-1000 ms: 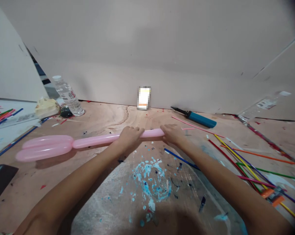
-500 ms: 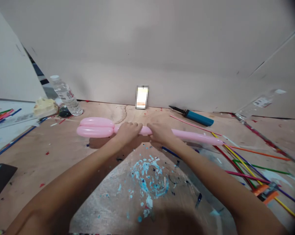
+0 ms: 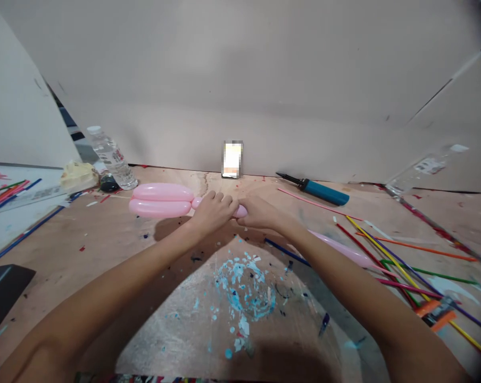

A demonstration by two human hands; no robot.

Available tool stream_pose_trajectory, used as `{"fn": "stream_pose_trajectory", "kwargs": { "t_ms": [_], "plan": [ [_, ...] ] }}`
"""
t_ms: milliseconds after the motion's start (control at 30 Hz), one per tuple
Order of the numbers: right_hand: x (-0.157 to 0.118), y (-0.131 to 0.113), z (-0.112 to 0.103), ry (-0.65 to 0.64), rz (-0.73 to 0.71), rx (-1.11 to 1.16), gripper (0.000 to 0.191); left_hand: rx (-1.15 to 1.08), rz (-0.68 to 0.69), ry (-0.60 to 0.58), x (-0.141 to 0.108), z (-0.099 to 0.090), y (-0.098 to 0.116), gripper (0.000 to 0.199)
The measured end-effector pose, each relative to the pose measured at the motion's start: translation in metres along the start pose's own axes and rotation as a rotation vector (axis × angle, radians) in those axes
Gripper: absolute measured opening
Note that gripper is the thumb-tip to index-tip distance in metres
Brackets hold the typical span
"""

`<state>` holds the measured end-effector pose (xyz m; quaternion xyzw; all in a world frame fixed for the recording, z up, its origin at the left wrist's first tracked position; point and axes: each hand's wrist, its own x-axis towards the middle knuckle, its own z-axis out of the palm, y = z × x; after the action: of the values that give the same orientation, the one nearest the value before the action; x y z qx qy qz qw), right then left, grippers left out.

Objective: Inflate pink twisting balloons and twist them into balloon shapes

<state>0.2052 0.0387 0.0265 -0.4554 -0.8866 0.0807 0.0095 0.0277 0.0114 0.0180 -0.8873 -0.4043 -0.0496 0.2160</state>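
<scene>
In the head view, the left hand (image 3: 215, 211) and right hand (image 3: 258, 213) nearly meet, both gripping the long pink twisted balloon (image 3: 161, 207) above the paint-spattered wooden table (image 3: 116, 276), its folded loops left of them.

Can make out no word, number, brand or sign. On the left-hand water bottle (image 3: 112, 159), see a label (image 3: 116, 156) with red and dark print, too small and blurred to read. On the right-hand bottle (image 3: 418, 173), see a whitish label (image 3: 430, 166) with faint greyish marks, likewise unreadable. On the upright phone-like device (image 3: 232, 159) by the wall, find a bright screen masked by coarse pixels, hiding any text there.
</scene>
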Motion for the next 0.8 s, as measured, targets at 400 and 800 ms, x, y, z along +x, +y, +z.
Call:
{"fn": "stream_pose_trajectory", "kwargs": {
  "t_ms": [400, 800],
  "plan": [
    [-0.002, 0.000, 0.000, -0.042, 0.023, -0.046, 0.023, 0.015, 0.041, 0.021, -0.003, 0.001, 0.003, 0.024],
    [-0.014, -0.012, 0.005, 0.191, 0.045, -0.337, 0.019, -0.491, -0.117, -0.266, 0.008, -0.009, -0.007, 0.029]
  ]
}}
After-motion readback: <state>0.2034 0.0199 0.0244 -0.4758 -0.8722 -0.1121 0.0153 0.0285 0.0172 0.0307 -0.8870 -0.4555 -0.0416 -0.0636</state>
